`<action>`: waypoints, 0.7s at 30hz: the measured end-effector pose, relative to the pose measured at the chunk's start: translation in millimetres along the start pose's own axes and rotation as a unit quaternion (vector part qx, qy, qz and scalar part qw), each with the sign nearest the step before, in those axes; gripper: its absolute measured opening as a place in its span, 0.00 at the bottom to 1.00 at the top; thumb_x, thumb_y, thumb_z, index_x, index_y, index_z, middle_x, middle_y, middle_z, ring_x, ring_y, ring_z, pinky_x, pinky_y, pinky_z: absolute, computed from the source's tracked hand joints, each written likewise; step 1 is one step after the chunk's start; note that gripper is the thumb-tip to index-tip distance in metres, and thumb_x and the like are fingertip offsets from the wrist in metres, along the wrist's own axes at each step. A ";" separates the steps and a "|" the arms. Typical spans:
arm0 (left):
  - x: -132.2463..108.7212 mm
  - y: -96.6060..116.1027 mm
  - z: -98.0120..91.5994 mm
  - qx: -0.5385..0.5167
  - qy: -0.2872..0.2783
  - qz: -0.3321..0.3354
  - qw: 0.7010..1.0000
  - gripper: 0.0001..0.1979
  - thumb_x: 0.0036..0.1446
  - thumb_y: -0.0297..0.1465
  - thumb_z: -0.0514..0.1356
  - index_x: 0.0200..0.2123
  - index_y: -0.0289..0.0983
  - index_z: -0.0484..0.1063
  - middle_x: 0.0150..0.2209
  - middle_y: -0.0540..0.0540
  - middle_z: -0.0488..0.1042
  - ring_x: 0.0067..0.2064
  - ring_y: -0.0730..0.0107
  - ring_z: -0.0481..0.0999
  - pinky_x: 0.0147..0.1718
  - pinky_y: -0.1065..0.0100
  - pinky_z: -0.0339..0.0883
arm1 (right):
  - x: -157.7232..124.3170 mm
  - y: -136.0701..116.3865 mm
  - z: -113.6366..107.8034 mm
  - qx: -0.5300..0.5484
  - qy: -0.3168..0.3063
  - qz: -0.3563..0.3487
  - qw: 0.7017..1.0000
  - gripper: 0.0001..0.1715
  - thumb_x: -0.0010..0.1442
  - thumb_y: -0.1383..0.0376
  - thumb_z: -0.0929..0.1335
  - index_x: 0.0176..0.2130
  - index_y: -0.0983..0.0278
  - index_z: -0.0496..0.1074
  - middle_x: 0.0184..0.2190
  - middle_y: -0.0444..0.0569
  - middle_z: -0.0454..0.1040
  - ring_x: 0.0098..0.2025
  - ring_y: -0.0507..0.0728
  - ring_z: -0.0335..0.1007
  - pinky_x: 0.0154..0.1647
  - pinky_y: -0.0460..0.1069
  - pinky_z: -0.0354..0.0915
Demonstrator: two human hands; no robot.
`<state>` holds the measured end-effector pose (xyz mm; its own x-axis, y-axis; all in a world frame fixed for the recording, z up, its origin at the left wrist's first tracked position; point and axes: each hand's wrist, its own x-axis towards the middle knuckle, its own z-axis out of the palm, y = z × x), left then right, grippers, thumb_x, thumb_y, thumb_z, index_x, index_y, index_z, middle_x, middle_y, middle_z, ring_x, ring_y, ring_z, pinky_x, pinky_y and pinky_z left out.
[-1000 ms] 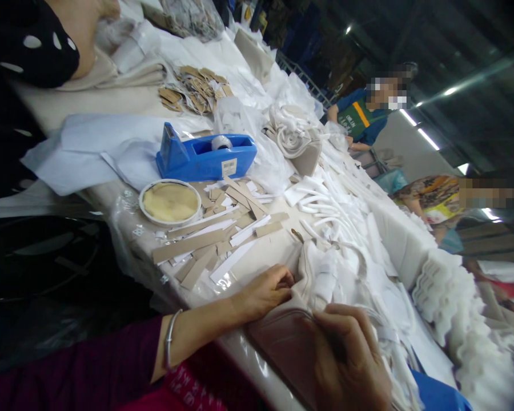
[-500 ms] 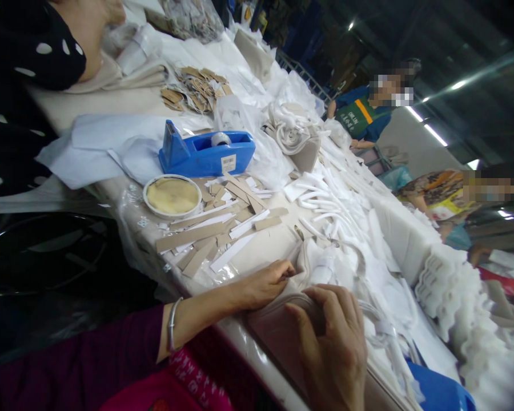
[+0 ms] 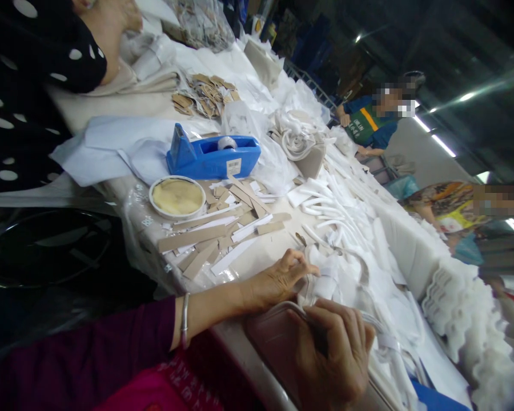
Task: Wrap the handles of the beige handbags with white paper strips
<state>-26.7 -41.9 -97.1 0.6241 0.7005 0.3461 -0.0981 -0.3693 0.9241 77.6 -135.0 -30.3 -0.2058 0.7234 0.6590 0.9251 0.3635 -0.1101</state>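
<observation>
A dusty-pink padded fabric piece (image 3: 274, 337) lies over the near table edge, under white fabric pieces (image 3: 325, 279). My left hand (image 3: 280, 279), a silver bangle on its wrist, is curled with thumb and fingers pinched on the white fabric at the pink piece's top edge. My right hand (image 3: 336, 357) is closed over the pink piece's right side, fingers wrapped around its rim. What lies under that palm is hidden.
Beige and white paper strips (image 3: 223, 231) litter the table beside a round dish of yellowish paste (image 3: 176, 197) and a blue tape dispenser (image 3: 214, 157). White curved pieces (image 3: 346, 217) and foam stacks (image 3: 454, 297) fill the right. A person in polka dots (image 3: 34, 68) sits at left; others work beyond.
My left hand has moved right and up along the pink piece's edge onto the white fabric. My right hand has shifted slightly lower and curled tighter.
</observation>
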 end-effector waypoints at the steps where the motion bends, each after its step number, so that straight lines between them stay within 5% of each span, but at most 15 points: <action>1: 2.7 1.5 -1.8 0.002 -0.006 0.021 1.000 0.19 0.57 0.25 0.57 0.52 0.41 0.63 0.51 0.44 0.54 0.55 0.66 0.60 0.56 0.64 0.57 | -0.6 0.5 -0.1 0.004 -0.002 0.000 1.000 0.06 0.55 0.67 0.71 0.31 0.63 0.69 0.30 0.48 0.72 0.34 0.57 0.65 0.38 0.55 0.53; 8: 20.7 -4.5 -10.6 -0.009 -0.070 0.060 0.996 0.10 0.53 0.19 0.54 0.38 0.36 0.63 0.40 0.47 0.62 0.46 0.70 0.62 0.52 0.69 0.57 | 9.0 6.8 -10.1 0.029 -0.095 0.002 0.995 0.05 0.59 0.65 0.68 0.32 0.63 0.66 0.33 0.48 0.71 0.36 0.57 0.64 0.39 0.54 0.53; 14: 27.6 -6.6 -13.0 -0.024 -0.107 0.041 0.993 0.02 0.57 0.29 0.55 0.32 0.38 0.63 0.36 0.48 0.63 0.41 0.69 0.63 0.44 0.70 0.59 | 23.4 11.8 -17.4 0.029 -0.233 -0.019 0.972 0.03 0.62 0.66 0.62 0.34 0.62 0.64 0.34 0.47 0.70 0.35 0.57 0.59 0.36 0.52 0.54; 21: 26.5 -20.0 -0.6 -0.017 -0.057 0.010 0.998 0.05 0.55 0.24 0.50 0.29 0.38 0.61 0.29 0.52 0.62 0.34 0.71 0.62 0.36 0.70 0.58 | 11.2 19.5 -14.7 0.040 -0.184 -0.038 0.981 0.05 0.61 0.66 0.64 0.33 0.61 0.61 0.33 0.46 0.70 0.33 0.56 0.59 0.35 0.52 0.53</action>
<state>-8.7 -15.5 -106.4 0.7064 0.6177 0.3457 -0.1361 -0.3607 0.9227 98.0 -128.5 -14.1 -0.3880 0.8498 0.3568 0.8777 0.4588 -0.1385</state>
